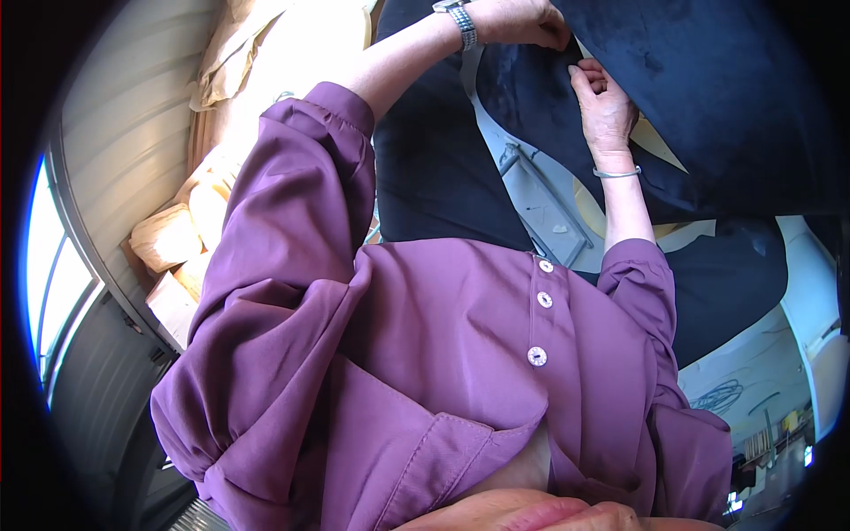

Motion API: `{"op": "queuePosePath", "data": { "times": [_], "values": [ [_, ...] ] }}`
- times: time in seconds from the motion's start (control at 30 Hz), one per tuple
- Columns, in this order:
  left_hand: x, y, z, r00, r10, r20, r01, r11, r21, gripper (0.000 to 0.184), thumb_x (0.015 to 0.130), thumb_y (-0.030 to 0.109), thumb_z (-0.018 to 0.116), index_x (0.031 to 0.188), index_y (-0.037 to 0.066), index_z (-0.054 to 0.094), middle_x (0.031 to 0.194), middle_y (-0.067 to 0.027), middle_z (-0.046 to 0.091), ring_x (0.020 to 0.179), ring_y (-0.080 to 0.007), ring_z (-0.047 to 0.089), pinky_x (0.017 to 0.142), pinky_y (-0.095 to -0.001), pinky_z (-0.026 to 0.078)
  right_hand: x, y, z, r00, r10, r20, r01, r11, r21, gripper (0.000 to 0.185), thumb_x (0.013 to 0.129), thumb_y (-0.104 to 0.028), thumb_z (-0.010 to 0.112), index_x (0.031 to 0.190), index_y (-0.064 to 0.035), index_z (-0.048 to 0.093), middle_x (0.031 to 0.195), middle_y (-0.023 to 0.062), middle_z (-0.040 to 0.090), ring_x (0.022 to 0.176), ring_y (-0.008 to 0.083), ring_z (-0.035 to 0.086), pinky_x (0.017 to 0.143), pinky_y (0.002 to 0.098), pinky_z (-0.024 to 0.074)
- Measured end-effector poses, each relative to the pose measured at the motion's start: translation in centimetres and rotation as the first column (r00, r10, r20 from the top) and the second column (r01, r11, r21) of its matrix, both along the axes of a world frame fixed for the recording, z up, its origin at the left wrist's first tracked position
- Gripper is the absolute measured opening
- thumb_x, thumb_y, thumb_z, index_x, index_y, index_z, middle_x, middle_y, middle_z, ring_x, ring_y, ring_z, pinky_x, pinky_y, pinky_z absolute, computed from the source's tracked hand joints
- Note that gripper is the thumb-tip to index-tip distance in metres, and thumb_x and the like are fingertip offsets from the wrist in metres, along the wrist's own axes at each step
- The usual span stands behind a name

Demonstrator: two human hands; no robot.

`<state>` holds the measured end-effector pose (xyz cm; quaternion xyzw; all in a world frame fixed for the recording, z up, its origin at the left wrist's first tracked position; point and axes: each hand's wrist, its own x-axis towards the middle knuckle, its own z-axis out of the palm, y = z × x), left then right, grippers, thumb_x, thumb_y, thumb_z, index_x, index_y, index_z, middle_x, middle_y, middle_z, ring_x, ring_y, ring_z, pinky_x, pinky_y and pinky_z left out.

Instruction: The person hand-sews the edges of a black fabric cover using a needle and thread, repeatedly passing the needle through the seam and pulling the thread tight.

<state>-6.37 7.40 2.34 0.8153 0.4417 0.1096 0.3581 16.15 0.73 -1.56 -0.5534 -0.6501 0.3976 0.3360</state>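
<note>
A large dark blue-black cloth (708, 80) spreads across the upper right, one edge running diagonally past both hands. My left hand (522, 22), with a metal watch on its wrist, reaches in at the top, its bent fingers closed at the cloth's edge. Just below it, my right hand (606, 111), wearing a bracelet, has curled fingers and a thumb pinched at the same dark material. The fingertips of both hands are partly hidden. A pale, pointed strip (660, 146) shows along the cloth's edge beside my right hand.
Dark trousers (434, 168) cover my legs beneath the cloth. Between them a grey metal frame (549, 199) shows on the pale floor. Light wrapped bundles (166, 237) lie at left by a corrugated metal panel (124, 97). Coiled wire (715, 396) lies at lower right.
</note>
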Motion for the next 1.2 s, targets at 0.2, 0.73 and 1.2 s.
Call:
{"op": "queuePosePath", "data": {
  "times": [0.2, 0.73, 1.2],
  "values": [
    [-0.6, 0.7, -0.5, 0.995, -0.055, 0.084, 0.061, 0.995, -0.077, 0.017, 0.09, 0.021, 0.07, 0.098, 0.007, 0.077, 0.086, -0.0174, 0.072, 0.078, -0.0319, 0.071, 0.074, -0.0401, 0.055, -0.3, -0.1, 0.3, 1.0, -0.007, 0.007, 0.007, 1.0, 0.017, 0.014, 0.086, -0.017, 0.079, 0.094, -0.0084, 0.072, 0.078, -0.0031, 0.072, 0.062, 0.0102, 0.066, 0.065, 0.0287, 0.0526],
    [0.0, -0.3, 1.3, 0.997, -0.076, 0.021, 0.073, 0.992, 0.108, 0.017, 0.087, 0.013, 0.065, 0.097, 0.006, 0.077, 0.083, -0.0178, 0.072, 0.076, -0.0338, 0.072, 0.072, -0.0417, 0.057, -0.3, 0.3, 0.6, 0.999, 0.03, 0.011, -0.03, 1.0, 0.007, 0.017, 0.088, -0.019, 0.08, 0.091, -0.0044, 0.071, 0.074, -0.0031, 0.067, 0.06, 0.0072, 0.058, 0.062, 0.0242, 0.0489],
    [0.2, 0.7, 1.4, 0.991, -0.132, -0.014, 0.132, 0.989, 0.059, 0.017, 0.085, 0.011, 0.065, 0.094, 0.006, 0.079, 0.083, -0.0158, 0.074, 0.075, -0.0312, 0.073, 0.071, -0.0398, 0.058, -0.5, 0.3, 0.7, 1.0, -0.009, 0.008, 0.009, 1.0, -0.013, 0.015, 0.088, -0.017, 0.079, 0.088, -0.0047, 0.071, 0.071, -0.0044, 0.065, 0.057, 0.0057, 0.055, 0.059, 0.0237, 0.0467]
  ]
}}
